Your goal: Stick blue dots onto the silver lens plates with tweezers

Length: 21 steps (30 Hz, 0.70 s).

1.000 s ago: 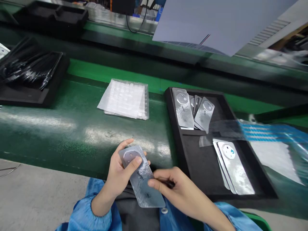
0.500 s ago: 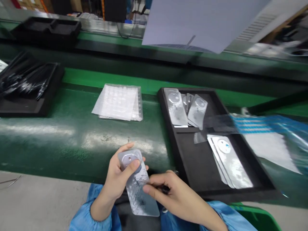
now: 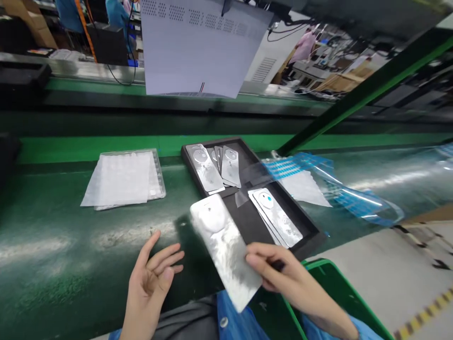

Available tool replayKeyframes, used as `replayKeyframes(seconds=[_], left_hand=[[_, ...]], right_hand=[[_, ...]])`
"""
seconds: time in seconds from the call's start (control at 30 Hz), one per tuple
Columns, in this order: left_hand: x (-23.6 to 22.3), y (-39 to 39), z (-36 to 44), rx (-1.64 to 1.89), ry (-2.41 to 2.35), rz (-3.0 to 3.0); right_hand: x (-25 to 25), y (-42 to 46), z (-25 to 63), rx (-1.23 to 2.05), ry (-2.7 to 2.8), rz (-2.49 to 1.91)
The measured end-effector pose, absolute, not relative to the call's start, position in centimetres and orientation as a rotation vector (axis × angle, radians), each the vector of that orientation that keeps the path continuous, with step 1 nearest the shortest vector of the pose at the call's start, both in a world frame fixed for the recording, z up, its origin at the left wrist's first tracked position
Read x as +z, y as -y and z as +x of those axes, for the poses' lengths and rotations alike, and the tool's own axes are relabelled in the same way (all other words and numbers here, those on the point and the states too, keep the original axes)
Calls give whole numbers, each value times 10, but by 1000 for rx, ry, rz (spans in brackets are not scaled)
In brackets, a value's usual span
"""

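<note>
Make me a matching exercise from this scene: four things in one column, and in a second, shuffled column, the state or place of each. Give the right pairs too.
Things:
1. left hand
2. right hand
3. stack of silver plates
4. white sheet

States and places:
A. lying in the black tray
B. pinching a silver plate
C. on a clear plastic tray, left of the black tray
D. open, holding nothing

Right pairs: 1-D, 2-B, 3-A, 4-C
</note>
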<state>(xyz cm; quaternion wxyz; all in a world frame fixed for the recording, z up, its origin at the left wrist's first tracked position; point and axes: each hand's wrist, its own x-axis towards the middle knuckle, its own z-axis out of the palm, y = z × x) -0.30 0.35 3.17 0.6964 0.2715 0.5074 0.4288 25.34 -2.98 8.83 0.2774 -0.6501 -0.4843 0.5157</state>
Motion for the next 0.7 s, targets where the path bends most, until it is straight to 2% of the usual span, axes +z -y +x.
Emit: replayKeyframes(seconds=[0.13,0.33,0.47,0.6,0.7], left_hand=[[32,-5,-4,908,-1143,635],[33,-4,-6,893,-1189,609],[31,-4,-3,910,-1196,586],[30,-5,0,894,-1212,644],[31,-5,0,896,-1231,701]], right_hand=[[106,-14,290,760,1263,-2015],[113,-96,342,432,1338,-2227],[100,-61,358,235,1335,-2488],[81,-17,361,208,1295,-2628],[87,-6,365,156,1188,-2661]])
